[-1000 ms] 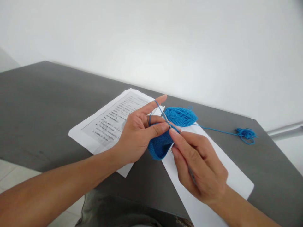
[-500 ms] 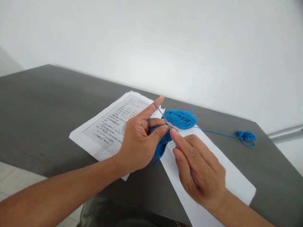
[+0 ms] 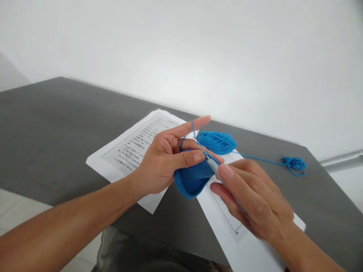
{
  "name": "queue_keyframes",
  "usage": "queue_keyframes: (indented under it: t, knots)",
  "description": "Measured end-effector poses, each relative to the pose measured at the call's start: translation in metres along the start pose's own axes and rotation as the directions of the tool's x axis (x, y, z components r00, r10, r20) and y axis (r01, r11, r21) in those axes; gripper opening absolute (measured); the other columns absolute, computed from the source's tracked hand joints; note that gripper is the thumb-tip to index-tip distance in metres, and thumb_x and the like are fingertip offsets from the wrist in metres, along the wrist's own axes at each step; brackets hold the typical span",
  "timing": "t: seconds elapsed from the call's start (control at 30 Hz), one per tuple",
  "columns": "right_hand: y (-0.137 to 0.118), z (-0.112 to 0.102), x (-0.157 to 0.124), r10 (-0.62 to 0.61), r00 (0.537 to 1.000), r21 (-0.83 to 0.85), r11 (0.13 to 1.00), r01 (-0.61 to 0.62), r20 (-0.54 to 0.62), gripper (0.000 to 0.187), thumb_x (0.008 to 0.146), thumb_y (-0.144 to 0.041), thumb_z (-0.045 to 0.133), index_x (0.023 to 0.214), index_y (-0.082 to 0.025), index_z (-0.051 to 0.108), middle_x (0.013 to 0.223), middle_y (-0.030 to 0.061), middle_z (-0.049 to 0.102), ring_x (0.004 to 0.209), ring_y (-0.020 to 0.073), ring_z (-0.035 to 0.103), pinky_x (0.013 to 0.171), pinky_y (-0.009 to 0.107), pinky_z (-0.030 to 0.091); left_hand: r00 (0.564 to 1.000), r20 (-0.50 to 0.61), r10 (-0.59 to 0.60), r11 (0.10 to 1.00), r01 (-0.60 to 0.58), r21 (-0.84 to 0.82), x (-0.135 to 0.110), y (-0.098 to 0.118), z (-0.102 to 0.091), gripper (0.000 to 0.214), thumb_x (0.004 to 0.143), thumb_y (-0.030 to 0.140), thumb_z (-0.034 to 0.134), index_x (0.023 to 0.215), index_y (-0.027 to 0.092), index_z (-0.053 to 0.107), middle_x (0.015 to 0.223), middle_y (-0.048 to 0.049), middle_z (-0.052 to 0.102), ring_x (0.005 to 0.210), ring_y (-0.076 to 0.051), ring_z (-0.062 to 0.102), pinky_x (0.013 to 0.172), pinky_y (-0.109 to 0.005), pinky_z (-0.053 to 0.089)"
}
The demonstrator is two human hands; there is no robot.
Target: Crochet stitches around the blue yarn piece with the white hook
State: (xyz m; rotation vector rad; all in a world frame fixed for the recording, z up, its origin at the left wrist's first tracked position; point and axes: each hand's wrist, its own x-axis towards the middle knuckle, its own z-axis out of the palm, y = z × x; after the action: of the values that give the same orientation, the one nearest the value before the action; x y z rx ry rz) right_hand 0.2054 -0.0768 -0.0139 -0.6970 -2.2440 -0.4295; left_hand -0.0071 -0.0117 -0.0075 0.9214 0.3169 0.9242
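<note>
Between the thumb and fingers of my left hand (image 3: 166, 160) is the upper edge of a round blue crochet piece (image 3: 193, 175), worked in rings. The index finger of that hand points out to the right with a strand of blue yarn (image 3: 194, 128) looped over it. My right hand (image 3: 252, 196) is closed around a crochet hook (image 3: 215, 168) with a grey handle. The hook's metal tip lies at the top edge of the piece, beside my left thumb, where the strand comes down. Part of the handle is hidden by my right fingers.
A blue yarn skein (image 3: 217, 142) lies behind my hands, and a strand runs right to a small yarn tangle (image 3: 295, 165). Under my hands are a printed sheet (image 3: 127, 147) and another paper (image 3: 227, 230) on the grey table (image 3: 70, 124). A white wall stands behind.
The crochet piece has turned so its ringed face shows more. My right hand has moved right and down, showing more of the hook. My left index finger has swung rightward.
</note>
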Motion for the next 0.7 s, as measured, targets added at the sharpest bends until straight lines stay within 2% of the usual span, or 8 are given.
queue_keyframes:
  t: [0.07, 0.13, 0.23, 0.43, 0.53, 0.7]
  knots:
    - [0.002, -0.003, 0.001, 0.059, 0.998, 0.055, 0.997, -0.059, -0.007, 0.069, 0.097, -0.002, 0.073, 0.161, -0.008, 0.048, 0.11, 0.0121, 0.084, 0.091, 0.0227, 0.073, 0.072, 0.037, 0.064, 0.998, -0.053, -0.019, 1.0, 0.019, -0.003, 0.001, -0.001, 0.0, 0.087, 0.083, 0.012, 0.088, 0.163, 0.012, 0.053, 0.085, -0.0075, 0.087, 0.075, -0.018, 0.081, 0.07, -0.024, 0.064]
    - [0.004, -0.004, 0.001, 0.091, 0.996, 0.108, 0.99, -0.091, 0.004, 0.074, 0.095, -0.001, 0.076, 0.163, -0.012, 0.048, 0.109, 0.0109, 0.084, 0.09, 0.0226, 0.075, 0.073, 0.036, 0.065, 0.991, -0.128, -0.033, 0.999, 0.035, 0.013, 0.002, -0.002, -0.001, 0.085, 0.079, 0.014, 0.092, 0.158, 0.015, 0.06, 0.086, -0.0063, 0.086, 0.072, -0.018, 0.08, 0.068, -0.024, 0.063]
    - [0.007, -0.004, 0.002, 0.137, 0.991, 0.184, 0.973, -0.137, 0.012, 0.068, 0.094, -0.001, 0.077, 0.158, -0.016, 0.057, 0.109, 0.0107, 0.084, 0.087, 0.0224, 0.078, 0.072, 0.036, 0.067, 0.98, -0.195, -0.035, 0.997, 0.047, 0.061, 0.002, -0.003, -0.002, 0.083, 0.075, 0.015, 0.095, 0.152, 0.018, 0.066, 0.086, -0.0058, 0.086, 0.07, -0.018, 0.078, 0.067, -0.024, 0.062]
    - [0.012, -0.007, 0.001, 0.164, 0.986, 0.221, 0.961, -0.166, 0.028, 0.064, 0.095, -0.002, 0.076, 0.155, -0.023, 0.062, 0.108, 0.0092, 0.084, 0.088, 0.0219, 0.08, 0.076, 0.036, 0.069, 0.975, -0.224, -0.005, 0.993, 0.032, 0.117, 0.003, -0.003, -0.005, 0.081, 0.075, 0.014, 0.093, 0.152, 0.015, 0.066, 0.083, -0.0073, 0.085, 0.069, -0.018, 0.077, 0.064, -0.025, 0.061]
    - [0.014, -0.009, 0.001, 0.164, 0.984, 0.212, 0.962, -0.175, 0.067, 0.061, 0.096, -0.001, 0.075, 0.151, -0.023, 0.065, 0.108, 0.009, 0.084, 0.088, 0.021, 0.08, 0.076, 0.036, 0.069, 0.972, -0.236, -0.002, 0.99, 0.036, 0.139, 0.004, -0.003, -0.005, 0.083, 0.075, 0.016, 0.093, 0.153, 0.013, 0.064, 0.081, -0.0073, 0.084, 0.066, -0.018, 0.076, 0.062, -0.025, 0.06]
    - [0.015, -0.013, 0.002, 0.166, 0.985, 0.224, 0.959, -0.173, 0.047, 0.051, 0.094, 0.001, 0.075, 0.14, -0.02, 0.072, 0.105, 0.0091, 0.084, 0.088, 0.0206, 0.081, 0.075, 0.035, 0.07, 0.967, -0.255, -0.008, 0.989, 0.045, 0.139, 0.005, -0.002, -0.005, 0.081, 0.075, 0.014, 0.092, 0.151, 0.01, 0.064, 0.077, -0.006, 0.082, 0.061, -0.016, 0.072, 0.06, -0.025, 0.059]
